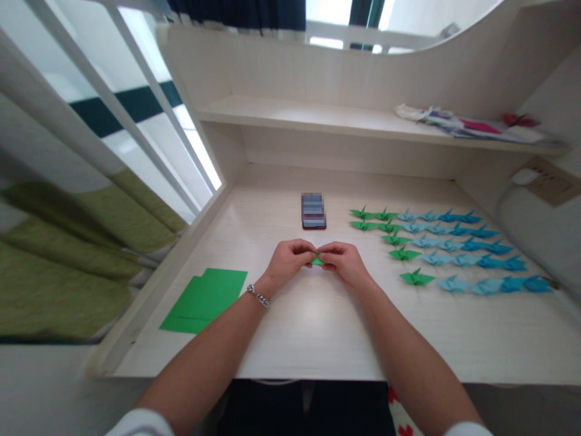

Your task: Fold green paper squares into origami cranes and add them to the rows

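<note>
A small folded piece of green paper [316, 261] is pinched between both hands over the middle of the desk; most of it is hidden by the fingers. My left hand [290, 257] grips its left side, thumb and fingertips pressed together. On the other side my right hand [344, 259] holds it the same way, the two hands' fingertips nearly touching. Beyond them lies a phone [313, 211] with its screen lit. To the right stand rows of paper cranes, with green cranes [417, 278] nearest my right hand and blue cranes [488, 286] farther out.
Flat green paper sheets [204, 300] lie overlapping on the desk [290, 339] at the left. A raised shelf [318, 115] runs along the back, with plastic bags and papers [467, 124] on it. A cable and wall socket [547, 178] are at the right; a curtain [68, 254] hangs left.
</note>
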`<state>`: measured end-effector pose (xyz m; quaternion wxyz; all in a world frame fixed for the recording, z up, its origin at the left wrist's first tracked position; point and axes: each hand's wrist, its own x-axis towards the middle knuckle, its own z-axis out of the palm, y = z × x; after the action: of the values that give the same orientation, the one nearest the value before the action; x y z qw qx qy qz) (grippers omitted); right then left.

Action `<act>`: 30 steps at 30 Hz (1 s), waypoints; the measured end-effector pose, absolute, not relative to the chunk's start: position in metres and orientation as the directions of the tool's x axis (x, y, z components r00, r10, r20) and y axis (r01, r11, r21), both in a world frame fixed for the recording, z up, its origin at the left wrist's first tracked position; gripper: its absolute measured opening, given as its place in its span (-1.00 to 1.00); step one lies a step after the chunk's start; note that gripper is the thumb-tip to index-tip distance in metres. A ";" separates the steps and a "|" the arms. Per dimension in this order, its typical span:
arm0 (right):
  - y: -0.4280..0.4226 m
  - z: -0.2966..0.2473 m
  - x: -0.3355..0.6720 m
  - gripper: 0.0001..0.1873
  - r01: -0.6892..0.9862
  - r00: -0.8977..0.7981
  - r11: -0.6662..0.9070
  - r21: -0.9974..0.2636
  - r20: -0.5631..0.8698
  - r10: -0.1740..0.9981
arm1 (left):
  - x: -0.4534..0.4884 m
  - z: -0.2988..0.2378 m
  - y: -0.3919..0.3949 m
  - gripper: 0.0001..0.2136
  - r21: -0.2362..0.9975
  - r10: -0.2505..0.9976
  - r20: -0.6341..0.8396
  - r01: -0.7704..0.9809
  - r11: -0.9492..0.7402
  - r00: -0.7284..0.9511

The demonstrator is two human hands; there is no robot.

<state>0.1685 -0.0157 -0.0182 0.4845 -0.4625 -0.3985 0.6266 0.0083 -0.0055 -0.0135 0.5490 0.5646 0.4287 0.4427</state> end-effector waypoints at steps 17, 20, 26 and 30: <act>-0.011 -0.027 0.173 -0.70 -0.192 -0.107 -0.177 -0.965 -0.159 0.981 | 0.010 -0.012 -0.007 -0.83 0.999 0.967 -0.023 -0.017 0.028 0.253; -0.011 -0.028 0.173 -0.69 -0.158 -0.080 -0.159 -0.975 -0.148 0.986 | 0.010 -0.011 -0.007 -0.85 0.999 0.966 -0.043 -0.012 0.047 0.254; -0.009 -0.030 0.173 -0.72 -0.119 -0.061 -0.133 -0.984 -0.126 0.990 | 0.006 -0.016 -0.005 -0.86 0.986 0.957 -0.064 -0.129 0.104 0.281; -0.010 -0.030 0.172 -0.72 -0.097 -0.054 -0.105 -0.990 -0.100 0.994 | 0.008 -0.017 -0.005 -0.83 0.980 0.962 -0.069 -0.165 0.115 0.265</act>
<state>0.1724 -0.0103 -0.0298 0.4858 -0.4871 -0.4602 0.5613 0.0081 -0.0051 -0.0173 0.6265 0.4901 0.4064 0.4495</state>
